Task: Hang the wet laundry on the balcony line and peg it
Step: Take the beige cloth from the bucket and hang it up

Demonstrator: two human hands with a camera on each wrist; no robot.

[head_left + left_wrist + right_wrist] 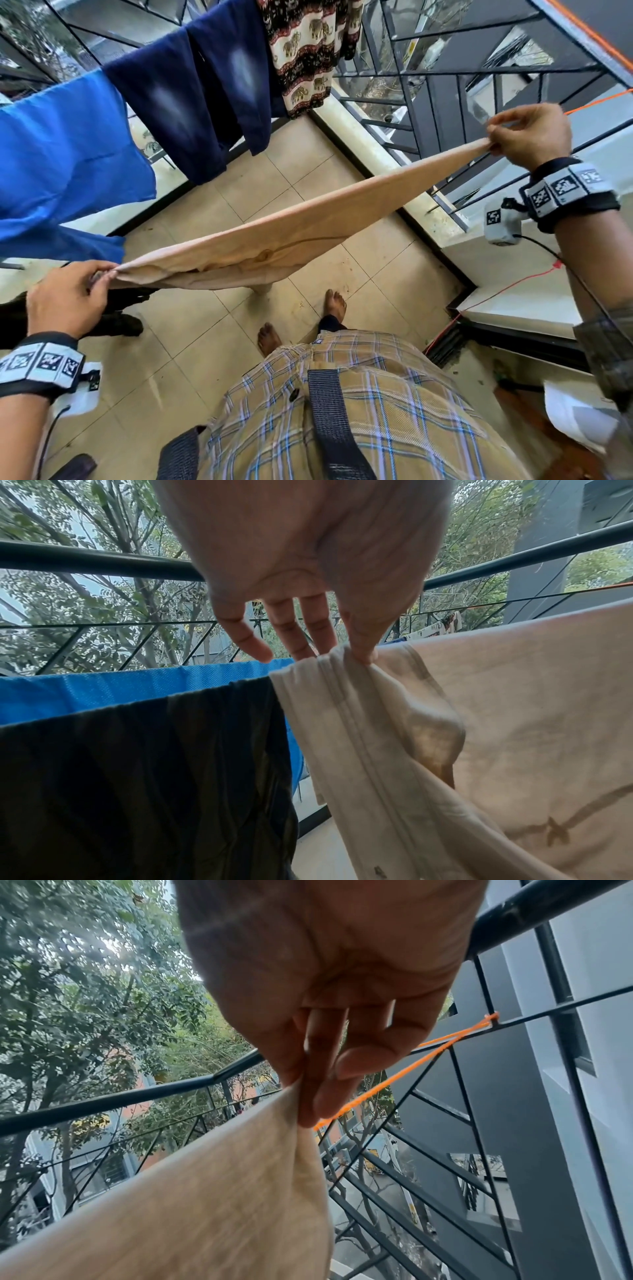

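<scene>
A beige cloth [291, 222] is stretched out between my two hands above the balcony floor. My left hand [68, 294] pinches its left end [329, 669] between thumb and fingers, next to a black garment [137, 777]. My right hand [531, 137] pinches the cloth's right corner [274, 1137] close to the orange line [411, 1066], which is tied to the grille. The cloth has a brown stain near its middle. No pegs are in view.
A blue cloth [61, 164], dark blue jeans [191, 102] and an elephant-print fabric [308, 54] hang at the back. A black metal grille [445, 78] bounds the balcony. My bare feet [334, 301] stand on the tiled floor.
</scene>
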